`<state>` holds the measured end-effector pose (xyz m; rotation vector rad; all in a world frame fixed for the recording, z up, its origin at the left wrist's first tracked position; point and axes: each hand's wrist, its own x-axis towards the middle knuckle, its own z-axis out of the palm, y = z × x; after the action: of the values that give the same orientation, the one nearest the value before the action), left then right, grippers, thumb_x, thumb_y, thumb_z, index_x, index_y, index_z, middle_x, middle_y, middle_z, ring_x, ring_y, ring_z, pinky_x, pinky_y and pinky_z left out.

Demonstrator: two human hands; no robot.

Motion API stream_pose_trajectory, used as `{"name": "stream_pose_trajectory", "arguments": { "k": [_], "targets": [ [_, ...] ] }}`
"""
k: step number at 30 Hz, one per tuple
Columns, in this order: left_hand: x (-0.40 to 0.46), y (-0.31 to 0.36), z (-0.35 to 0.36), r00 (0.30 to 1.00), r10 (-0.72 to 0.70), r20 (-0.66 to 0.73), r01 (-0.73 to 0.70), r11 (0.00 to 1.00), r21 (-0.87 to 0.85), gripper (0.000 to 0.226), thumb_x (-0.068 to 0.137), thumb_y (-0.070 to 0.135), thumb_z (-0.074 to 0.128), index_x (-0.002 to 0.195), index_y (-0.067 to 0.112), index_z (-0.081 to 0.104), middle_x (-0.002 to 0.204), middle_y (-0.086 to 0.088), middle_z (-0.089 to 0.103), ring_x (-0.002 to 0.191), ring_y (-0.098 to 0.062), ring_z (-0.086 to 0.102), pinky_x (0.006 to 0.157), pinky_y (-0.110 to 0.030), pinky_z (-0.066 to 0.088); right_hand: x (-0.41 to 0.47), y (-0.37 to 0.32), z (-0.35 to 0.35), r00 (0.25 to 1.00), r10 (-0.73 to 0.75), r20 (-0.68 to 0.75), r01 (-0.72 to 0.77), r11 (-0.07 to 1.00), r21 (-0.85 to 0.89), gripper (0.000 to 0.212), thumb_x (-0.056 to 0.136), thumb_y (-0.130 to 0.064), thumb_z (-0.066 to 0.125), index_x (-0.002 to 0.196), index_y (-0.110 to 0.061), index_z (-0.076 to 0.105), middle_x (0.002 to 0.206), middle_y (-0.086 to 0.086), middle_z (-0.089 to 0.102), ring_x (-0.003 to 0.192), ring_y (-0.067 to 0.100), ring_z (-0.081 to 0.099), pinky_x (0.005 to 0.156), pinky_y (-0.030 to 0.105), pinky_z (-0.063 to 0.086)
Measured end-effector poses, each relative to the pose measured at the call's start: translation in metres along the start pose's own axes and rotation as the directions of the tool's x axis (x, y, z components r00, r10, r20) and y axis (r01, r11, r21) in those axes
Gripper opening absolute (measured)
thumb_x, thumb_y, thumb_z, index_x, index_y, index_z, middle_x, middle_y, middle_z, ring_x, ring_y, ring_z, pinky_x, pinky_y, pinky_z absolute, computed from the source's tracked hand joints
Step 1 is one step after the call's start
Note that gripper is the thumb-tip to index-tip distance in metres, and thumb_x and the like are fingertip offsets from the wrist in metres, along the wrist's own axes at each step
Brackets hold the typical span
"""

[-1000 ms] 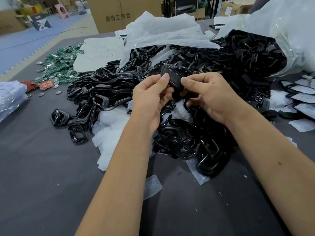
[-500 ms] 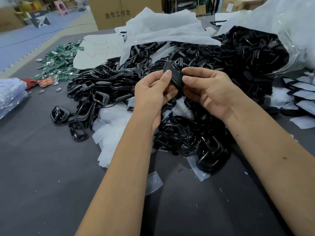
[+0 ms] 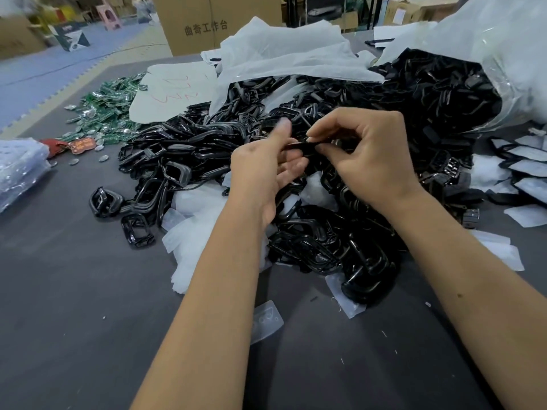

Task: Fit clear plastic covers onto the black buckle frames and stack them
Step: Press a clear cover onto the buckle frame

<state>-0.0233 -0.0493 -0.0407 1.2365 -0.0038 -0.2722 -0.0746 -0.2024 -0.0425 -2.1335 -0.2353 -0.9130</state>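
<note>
Over a big heap of black buckle frames (image 3: 310,241), my right hand (image 3: 367,155) pinches one black buckle frame (image 3: 299,145) between thumb and fingertips, edge-on to the camera. My left hand (image 3: 266,170) is beside it with the palm turned up and the fingers spread loosely; its index finger is blurred and lifted off the frame, while the lower fingers sit under the frame. Whether a clear cover is on this frame cannot be made out. A loose clear plastic cover (image 3: 266,321) lies flat on the dark table near my left forearm.
More frames spill from a clear bag (image 3: 503,84) at the right. White sheets (image 3: 284,54) lie behind the heap and white pouches (image 3: 192,241) under its front. Covered pieces (image 3: 527,170) lie far right; green tags (image 3: 109,113) and a plastic bundle (image 3: 17,170) left.
The buckle frame has come down from upright to edge-on. My left index finger has let go of it and swung up; my right hand keeps its pinch.
</note>
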Motion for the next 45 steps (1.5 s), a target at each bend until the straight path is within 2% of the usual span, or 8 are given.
{"name": "stream_pose_trajectory", "arguments": {
  "k": [3, 7, 12, 17, 23, 34, 39, 45],
  "targets": [
    [-0.001, -0.002, -0.004, 0.999, 0.03, 0.025, -0.032, 0.998, 0.058, 0.006, 0.093, 0.0, 0.071, 0.089, 0.002, 0.074, 0.068, -0.006, 0.071, 0.055, -0.011, 0.066, 0.056, -0.015, 0.053, -0.002, -0.001, 0.002, 1.0, -0.018, -0.025, 0.018, 1.0, 0.006, 0.034, 0.08, 0.015, 0.061, 0.095, -0.009, 0.08, 0.086, -0.004, 0.078, 0.086, 0.004, 0.075, 0.083, 0.026, 0.06],
    [-0.003, -0.006, -0.002, 0.992, 0.119, 0.044, -0.122, 0.989, 0.086, 0.01, 0.092, -0.003, 0.071, 0.1, 0.002, 0.074, 0.067, -0.005, 0.066, 0.056, -0.011, 0.066, 0.058, -0.017, 0.054, -0.002, 0.005, 0.002, 0.957, 0.251, -0.141, -0.23, 0.962, 0.15, 0.032, 0.089, 0.009, 0.058, 0.102, -0.013, 0.077, 0.092, -0.003, 0.078, 0.087, 0.008, 0.075, 0.076, 0.028, 0.061],
    [-0.005, -0.01, 0.002, 0.973, 0.212, 0.096, -0.223, 0.965, 0.135, 0.011, 0.095, -0.004, 0.068, 0.102, 0.003, 0.073, 0.084, -0.017, 0.061, 0.06, -0.013, 0.065, 0.064, -0.02, 0.056, -0.002, 0.006, 0.004, 0.796, 0.566, 0.215, -0.587, 0.636, 0.501, 0.031, 0.107, -0.022, 0.056, 0.088, -0.01, 0.077, 0.082, 0.011, 0.076, 0.061, 0.018, 0.068, 0.047, 0.024, 0.051],
    [-0.006, -0.012, 0.004, 0.971, 0.218, 0.099, -0.231, 0.96, 0.157, 0.006, 0.096, 0.003, 0.07, 0.099, 0.005, 0.075, 0.09, -0.017, 0.06, 0.076, -0.02, 0.065, 0.067, -0.022, 0.057, -0.003, 0.009, 0.005, 0.827, 0.544, 0.141, -0.541, 0.702, 0.464, 0.023, 0.104, -0.013, 0.062, 0.093, 0.003, 0.074, 0.071, 0.007, 0.07, 0.056, 0.014, 0.063, 0.046, 0.023, 0.048],
    [-0.004, -0.016, 0.004, 0.95, 0.305, 0.063, -0.311, 0.917, 0.251, 0.012, 0.088, 0.0, 0.078, 0.09, 0.01, 0.072, 0.082, -0.014, 0.07, 0.054, -0.013, 0.063, 0.056, -0.022, 0.053, -0.004, 0.006, 0.006, 0.83, 0.529, 0.175, -0.543, 0.698, 0.467, 0.021, 0.103, -0.013, 0.064, 0.09, 0.0, 0.075, 0.073, 0.008, 0.071, 0.057, 0.016, 0.063, 0.046, 0.023, 0.049],
    [-0.002, -0.017, 0.003, 0.942, 0.334, 0.045, -0.335, 0.913, 0.234, 0.01, 0.091, 0.004, 0.076, 0.101, 0.007, 0.074, 0.078, -0.008, 0.074, 0.056, -0.014, 0.066, 0.058, -0.023, 0.055, -0.004, 0.006, 0.009, 0.841, 0.531, 0.104, -0.511, 0.715, 0.478, 0.015, 0.096, -0.009, 0.074, 0.081, -0.005, 0.073, 0.065, 0.005, 0.07, 0.053, 0.013, 0.063, 0.046, 0.022, 0.05],
    [-0.004, -0.023, 0.007, 0.85, 0.518, -0.098, -0.427, 0.786, 0.446, 0.026, 0.084, 0.013, 0.084, 0.097, 0.01, 0.062, 0.092, -0.008, 0.07, 0.059, -0.016, 0.072, 0.064, -0.036, 0.061, -0.006, 0.003, 0.017, 0.855, 0.514, -0.072, -0.435, 0.785, 0.442, 0.016, 0.094, -0.01, 0.076, 0.079, -0.009, 0.07, 0.057, 0.002, 0.069, 0.05, 0.017, 0.068, 0.051, 0.029, 0.057],
    [-0.005, -0.024, 0.013, 0.76, 0.614, -0.213, -0.42, 0.714, 0.56, 0.012, 0.082, 0.026, 0.085, 0.082, 0.02, 0.074, 0.079, 0.003, 0.065, 0.065, -0.005, 0.053, 0.066, -0.016, 0.043, -0.009, -0.003, 0.026, 0.868, 0.447, -0.216, -0.344, 0.854, 0.39, 0.015, 0.093, -0.014, 0.076, 0.079, -0.014, 0.069, 0.061, 0.001, 0.07, 0.055, 0.02, 0.073, 0.052, 0.036, 0.061]
  ]
}}
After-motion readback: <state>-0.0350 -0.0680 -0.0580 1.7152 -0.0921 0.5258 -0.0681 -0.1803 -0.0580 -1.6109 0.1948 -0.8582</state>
